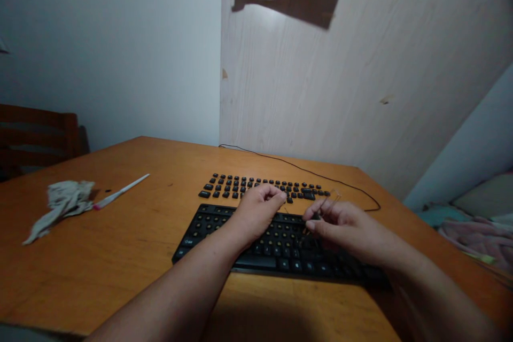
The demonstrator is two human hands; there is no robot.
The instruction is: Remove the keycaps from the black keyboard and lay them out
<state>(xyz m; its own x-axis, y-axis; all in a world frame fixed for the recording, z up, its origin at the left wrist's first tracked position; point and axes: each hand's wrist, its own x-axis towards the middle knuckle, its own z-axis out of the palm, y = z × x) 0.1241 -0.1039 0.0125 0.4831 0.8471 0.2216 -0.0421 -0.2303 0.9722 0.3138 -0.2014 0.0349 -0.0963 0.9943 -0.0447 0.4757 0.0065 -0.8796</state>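
Note:
A black keyboard (256, 263) lies on the wooden table, many of its upper keys off and the small key posts bare. My right hand (344, 227) is closed around a thin wire keycap puller (316, 216) over the keyboard's right half. Its wires stick out above and below my fingers. My left hand (262, 206) is curled above the keyboard's top edge, thumb and forefinger pressed together. Whatever is in that pinch, if anything, is hidden. Beyond the keyboard, loose black keycaps (226, 188) lie in rows, partly covered by my left hand.
A crumpled grey cloth (66, 203) and a white brush-like stick (126, 188) lie at the left of the table (160, 288). The black cable (296, 164) curves behind the keycaps to the right. A wooden chair (40, 131) stands at far left; walls rise behind the table.

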